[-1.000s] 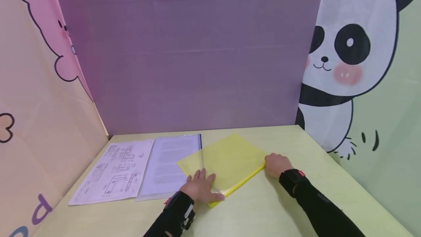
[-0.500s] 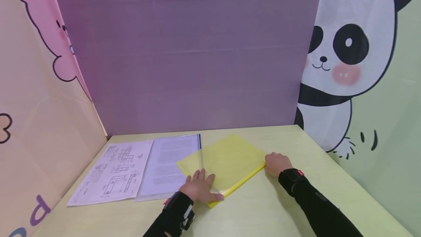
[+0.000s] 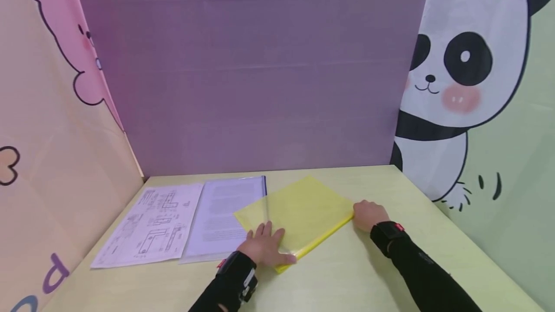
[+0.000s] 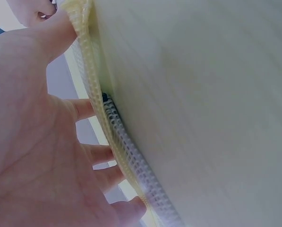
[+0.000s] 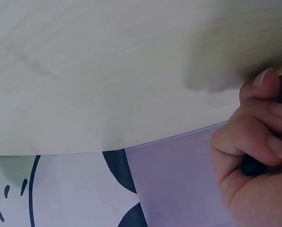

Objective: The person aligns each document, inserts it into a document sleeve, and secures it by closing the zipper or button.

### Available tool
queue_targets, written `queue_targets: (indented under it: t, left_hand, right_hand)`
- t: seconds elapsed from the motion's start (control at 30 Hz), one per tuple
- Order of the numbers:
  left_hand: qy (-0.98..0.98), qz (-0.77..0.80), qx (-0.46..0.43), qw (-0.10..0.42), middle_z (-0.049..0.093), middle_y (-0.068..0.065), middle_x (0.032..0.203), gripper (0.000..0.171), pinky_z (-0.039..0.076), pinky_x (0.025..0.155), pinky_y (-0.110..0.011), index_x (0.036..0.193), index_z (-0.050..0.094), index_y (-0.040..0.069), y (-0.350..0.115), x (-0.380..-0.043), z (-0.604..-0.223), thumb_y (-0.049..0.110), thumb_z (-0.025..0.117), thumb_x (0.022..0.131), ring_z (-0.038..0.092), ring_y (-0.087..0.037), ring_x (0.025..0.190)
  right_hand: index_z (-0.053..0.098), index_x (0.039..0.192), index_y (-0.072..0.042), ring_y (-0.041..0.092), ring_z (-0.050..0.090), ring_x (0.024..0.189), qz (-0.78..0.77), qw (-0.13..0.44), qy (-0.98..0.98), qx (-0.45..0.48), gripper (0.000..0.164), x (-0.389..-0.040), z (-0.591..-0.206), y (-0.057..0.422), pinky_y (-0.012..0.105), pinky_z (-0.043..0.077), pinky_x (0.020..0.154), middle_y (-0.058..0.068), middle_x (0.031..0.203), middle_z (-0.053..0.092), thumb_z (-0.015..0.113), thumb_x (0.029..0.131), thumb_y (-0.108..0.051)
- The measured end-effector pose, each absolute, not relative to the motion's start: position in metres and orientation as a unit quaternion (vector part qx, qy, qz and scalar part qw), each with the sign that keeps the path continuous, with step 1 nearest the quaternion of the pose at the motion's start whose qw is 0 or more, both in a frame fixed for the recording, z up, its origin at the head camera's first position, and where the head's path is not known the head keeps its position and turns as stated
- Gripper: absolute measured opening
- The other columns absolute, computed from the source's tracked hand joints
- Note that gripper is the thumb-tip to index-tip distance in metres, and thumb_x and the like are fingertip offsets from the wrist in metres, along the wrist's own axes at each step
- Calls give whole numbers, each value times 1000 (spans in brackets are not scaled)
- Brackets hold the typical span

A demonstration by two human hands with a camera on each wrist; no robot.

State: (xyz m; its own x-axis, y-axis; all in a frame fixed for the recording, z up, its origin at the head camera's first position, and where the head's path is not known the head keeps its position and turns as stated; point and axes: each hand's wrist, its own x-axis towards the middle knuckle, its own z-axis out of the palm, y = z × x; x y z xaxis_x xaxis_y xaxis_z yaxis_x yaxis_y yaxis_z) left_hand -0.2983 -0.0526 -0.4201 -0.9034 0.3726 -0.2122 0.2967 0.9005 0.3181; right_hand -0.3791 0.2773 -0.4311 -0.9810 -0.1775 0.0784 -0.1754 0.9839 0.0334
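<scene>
A see-through yellow report cover (image 3: 310, 206) lies askew on the table, its slide-on spine bar (image 3: 326, 236) along the near right edge. My left hand (image 3: 265, 248) rests on its near corner with fingers spread, thumb beside the bar's near end. In the left wrist view the palm and straight fingers (image 4: 96, 153) press against the yellow edge. At the bar's far right end, my right hand (image 3: 370, 215) grips with curled fingers. The right wrist view shows the curled right hand (image 5: 252, 142), but what it holds is hidden there.
Left of the cover lie a clear report cover (image 3: 225, 215) with a dark spine and printed pages, partly under the yellow one, and a sheet of technical drawings (image 3: 149, 225). A purple panel (image 3: 269, 71) stands behind the table (image 3: 338, 283); a panda-print wall (image 3: 498, 158) borders the right.
My right hand has shifted slightly to the right, and the end of the yellow bar with it. My left hand stays on the near corner.
</scene>
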Motion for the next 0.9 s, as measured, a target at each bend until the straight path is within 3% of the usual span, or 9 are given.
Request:
queue_targets:
  t: [0.9]
  left_hand:
    - [966,138,174,131,24,-25,164,89,16,120,-64,156,42,14,-53,-298,-422,67,65,88,19,-43,151]
  right_hand:
    - [62,84,-1,26,56,63,-17,43,-995,84,12,-383,-434,287,45,54,61,11,74,57,57,94,-5]
